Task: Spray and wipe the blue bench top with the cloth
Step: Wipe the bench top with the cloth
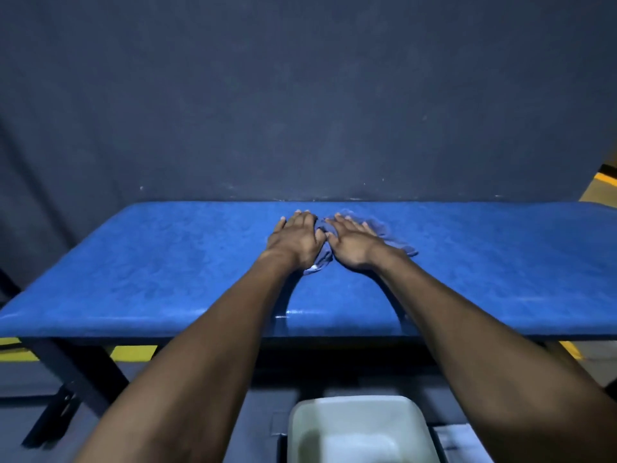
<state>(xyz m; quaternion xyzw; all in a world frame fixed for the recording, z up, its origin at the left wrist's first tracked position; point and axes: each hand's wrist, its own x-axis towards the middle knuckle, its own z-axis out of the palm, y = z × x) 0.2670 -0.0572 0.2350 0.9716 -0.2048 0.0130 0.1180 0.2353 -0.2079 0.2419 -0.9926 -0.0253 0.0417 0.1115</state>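
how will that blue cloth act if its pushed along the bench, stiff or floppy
Probably floppy: the cloth lies bunched and creased under the left hand and right hand, so it would likely fold rather than slide as one sheet. The bench top shows a shine near its front edge, perhaps wetness, so the cloth may drag and cling.

Desk (167, 262): blue padded top, vinyl-like, finely mottled, wet gloss along the 6 o'clock edge.
Cloth (390, 233): blue-grey soft fabric, matt, rumpled.
Tub (359, 426): pale plastic, smooth.
Desk leg (76, 379): dark metal, matt.
Backdrop (300, 95): dark, matt.
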